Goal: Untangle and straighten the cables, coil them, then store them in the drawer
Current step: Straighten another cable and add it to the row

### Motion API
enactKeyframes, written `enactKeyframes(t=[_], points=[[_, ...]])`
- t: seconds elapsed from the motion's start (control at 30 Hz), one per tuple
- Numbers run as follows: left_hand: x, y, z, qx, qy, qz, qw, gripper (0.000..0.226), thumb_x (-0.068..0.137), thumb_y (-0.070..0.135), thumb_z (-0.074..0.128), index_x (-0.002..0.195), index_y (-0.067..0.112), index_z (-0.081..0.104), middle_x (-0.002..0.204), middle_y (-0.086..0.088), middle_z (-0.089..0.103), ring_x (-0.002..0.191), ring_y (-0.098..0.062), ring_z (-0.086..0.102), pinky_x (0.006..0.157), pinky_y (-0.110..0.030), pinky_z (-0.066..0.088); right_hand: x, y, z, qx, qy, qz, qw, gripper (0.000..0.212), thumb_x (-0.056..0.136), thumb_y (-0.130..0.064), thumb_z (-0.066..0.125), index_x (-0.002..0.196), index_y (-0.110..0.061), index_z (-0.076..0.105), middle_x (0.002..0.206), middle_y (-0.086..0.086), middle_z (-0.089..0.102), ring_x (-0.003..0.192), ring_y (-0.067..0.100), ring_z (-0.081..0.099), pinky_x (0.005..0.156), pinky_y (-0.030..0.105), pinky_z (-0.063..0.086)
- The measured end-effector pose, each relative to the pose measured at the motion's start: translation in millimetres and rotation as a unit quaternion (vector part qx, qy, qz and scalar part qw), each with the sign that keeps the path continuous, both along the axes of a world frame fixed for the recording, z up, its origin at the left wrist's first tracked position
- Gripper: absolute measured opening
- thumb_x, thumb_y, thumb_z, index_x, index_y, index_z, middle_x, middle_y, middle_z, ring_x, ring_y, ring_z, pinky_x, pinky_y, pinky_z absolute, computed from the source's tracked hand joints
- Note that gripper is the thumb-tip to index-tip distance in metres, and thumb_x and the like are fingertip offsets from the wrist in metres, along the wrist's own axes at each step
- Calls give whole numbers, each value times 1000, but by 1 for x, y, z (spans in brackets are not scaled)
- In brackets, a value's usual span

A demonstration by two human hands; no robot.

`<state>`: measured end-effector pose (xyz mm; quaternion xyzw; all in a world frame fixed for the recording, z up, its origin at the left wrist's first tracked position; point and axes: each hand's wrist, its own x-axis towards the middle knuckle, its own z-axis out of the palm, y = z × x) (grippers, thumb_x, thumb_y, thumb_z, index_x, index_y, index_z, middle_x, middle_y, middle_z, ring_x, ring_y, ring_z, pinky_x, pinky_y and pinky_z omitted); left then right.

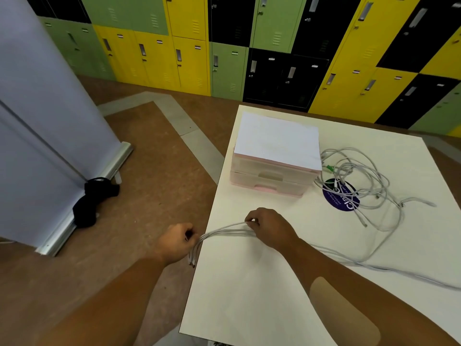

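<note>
The straightening step was judged to be in hand. Several white strands [225,231] were held stretched between the two grips at the near left edge of the surface [249,295]. The left grip [178,243] was clenched round the strands just off that edge, over the floor, and the plug ends [192,260] were seen hanging below it. The right grip [268,229] was closed on the same strands a little to the right, where they were pinched between thumb and fingers just above the surface.

Both forearms were extended forward, the right one across the surface. The strands were seen to pass beneath it and trail off toward the right edge.

The remaining cable was found in a loose tangle [361,181] just right of the drawers [268,182], partly over a round blue sticker [340,198] and well apart from both grips. The trailing lengths appeared to lead back to it, though the join could not be traced with certainty. The drawers were shut, and a white sheet was laid on top.

Nothing was seen coiled or stored, so the task was judged to be at an early stage. For the next move, the strands would need to be drawn through the right grip while the ends were kept fast in the left. This would have to be done gently, so that the tangle was loosened rather than pulled tight.
</note>
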<state>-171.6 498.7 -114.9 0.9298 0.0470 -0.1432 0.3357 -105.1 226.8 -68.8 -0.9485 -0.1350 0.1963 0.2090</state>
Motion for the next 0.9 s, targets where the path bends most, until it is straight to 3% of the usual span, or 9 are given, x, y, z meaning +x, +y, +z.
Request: enactKeyframes(t=[0.13, 0.23, 0.37, 0.57, 0.73, 0.9], points=[[7, -14, 9, 91, -95, -29, 991, 10, 92, 35, 59, 87, 28, 64, 86, 14, 53, 82, -10, 52, 68, -30, 40, -2, -1, 2, 10, -11, 6, 1000, 20, 97, -26, 53, 105, -30, 71, 103, -5, 64, 96, 18, 60, 84, 34, 50], [22, -39, 16, 62, -157, -79, 982, 14, 92, 36, 59, 99, 27, 66, 96, 10, 57, 93, -14, 53, 78, -34, 44, -3, -1, 3, 14, -20, 13, 1000, 20, 98, -29, 53, 107, -30, 71, 101, -6, 64, 95, 16, 59, 81, 32, 48], [41, -84, 22, 14, -132, -144, 981, 23, 95, 34, 58, 114, 24, 67, 103, 8, 62, 97, -12, 55, 87, -32, 44, -4, 0, 4, 37, -17, 7, 999, 19, 97, -30, 55, 106, -27, 72, 99, -4, 64, 92, 18, 60, 80, 34, 49], [47, -105, 14, -94, -60, -62, 992, 9, 93, 25, 66, 94, 23, 75, 89, 9, 64, 83, -5, 60, 76, -22, 47, -7, -7, 2, 51, -3, -11, 999, 23, 98, -31, 54, 109, -23, 71, 105, -3, 68, 97, 18, 62, 84, 37, 51], [43, -102, 5, -79, -72, -57, 993, 8, 90, 17, 68, 83, 17, 73, 85, 5, 56, 79, -10, 57, 73, -25, 44, -16, -33, -6, 0, -16, -11, 1000, 28, 101, -28, 44, 115, -29, 69, 110, -7, 66, 100, 18, 61, 84, 32, 47], [43, -102, 0, -56, -65, -76, 993, 6, 88, 16, 71, 85, 14, 75, 84, 4, 55, 77, -12, 56, 74, -27, 44, -20, -68, -15, -19, -20, -43, 999, 20, 99, -31, 52, 106, -26, 70, 100, -6, 62, 95, 18, 61, 79, 30, 46]])
